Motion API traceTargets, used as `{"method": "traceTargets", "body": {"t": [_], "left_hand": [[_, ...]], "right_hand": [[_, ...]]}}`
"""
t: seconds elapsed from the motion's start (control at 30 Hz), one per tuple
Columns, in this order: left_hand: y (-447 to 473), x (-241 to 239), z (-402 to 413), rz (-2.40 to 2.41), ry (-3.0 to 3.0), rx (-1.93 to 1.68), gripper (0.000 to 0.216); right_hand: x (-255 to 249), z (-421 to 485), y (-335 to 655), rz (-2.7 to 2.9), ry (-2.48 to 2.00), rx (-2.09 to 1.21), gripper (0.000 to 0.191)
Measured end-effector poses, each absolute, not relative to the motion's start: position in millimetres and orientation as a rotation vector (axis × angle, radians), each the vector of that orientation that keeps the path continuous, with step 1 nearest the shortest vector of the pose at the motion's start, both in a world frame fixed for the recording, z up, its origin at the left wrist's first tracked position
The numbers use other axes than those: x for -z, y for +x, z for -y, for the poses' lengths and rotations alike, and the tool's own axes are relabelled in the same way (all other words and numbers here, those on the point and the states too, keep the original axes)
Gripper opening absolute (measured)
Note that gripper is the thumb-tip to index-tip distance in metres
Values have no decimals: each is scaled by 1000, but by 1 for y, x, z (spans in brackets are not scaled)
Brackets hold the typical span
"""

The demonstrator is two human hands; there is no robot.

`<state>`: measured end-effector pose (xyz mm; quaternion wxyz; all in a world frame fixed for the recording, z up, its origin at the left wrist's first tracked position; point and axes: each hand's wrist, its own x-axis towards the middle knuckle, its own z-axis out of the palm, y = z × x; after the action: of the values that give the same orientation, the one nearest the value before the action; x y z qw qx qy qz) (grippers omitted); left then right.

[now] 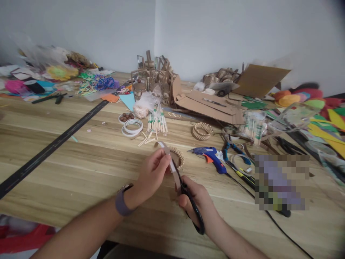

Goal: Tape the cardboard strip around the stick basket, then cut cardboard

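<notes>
Between thumb and fingers, my left hand (157, 167) pinches a narrow strip (176, 176), brown with a white section along its upper part. My right hand (198, 199) is closed round black-handled scissors (192, 207), whose blades lie along the strip. I cannot tell whether the blades touch it. Just beyond my hands, a ring of short wooden sticks on brown card (180, 158) rests on the table, partly hidden by the strip and my left hand. To its right lies a blue hot glue gun (208, 154) with an orange trigger.
A second stick ring (202, 131) sits farther back. White tape rolls (132, 127), bagged sticks (157, 120) and small handled baskets (151, 84) stand beyond. Pliers (235, 151) and a cable (280, 226) lie at right. Cardboard (210, 106) lies behind; a black strip (58, 145) crosses the left.
</notes>
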<state>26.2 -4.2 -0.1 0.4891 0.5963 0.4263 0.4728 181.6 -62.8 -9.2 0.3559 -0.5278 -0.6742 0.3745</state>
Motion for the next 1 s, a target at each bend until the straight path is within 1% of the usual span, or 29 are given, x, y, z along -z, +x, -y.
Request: {"method": "traceTargets", "body": {"t": [0.2, 0.33, 0.5, 0.8, 1.0], "left_hand": [[27, 1, 7, -1011, 1439, -1173, 34], [28, 5, 11, -954, 1455, -1111, 32], [30, 5, 13, -968, 1493, -1100, 30], [31, 5, 13, -957, 1498, -1106, 31], [30, 8, 13, -952, 1483, -1100, 31]], "right_hand": [[14, 64, 182, 1759, -1303, -995, 72], [10, 63, 183, 1766, -1256, -1007, 73], [5, 63, 183, 1756, -1268, -1008, 74], [12, 64, 183, 1670, -1313, -1099, 75], [15, 64, 184, 1666, -1313, -1091, 74]]}}
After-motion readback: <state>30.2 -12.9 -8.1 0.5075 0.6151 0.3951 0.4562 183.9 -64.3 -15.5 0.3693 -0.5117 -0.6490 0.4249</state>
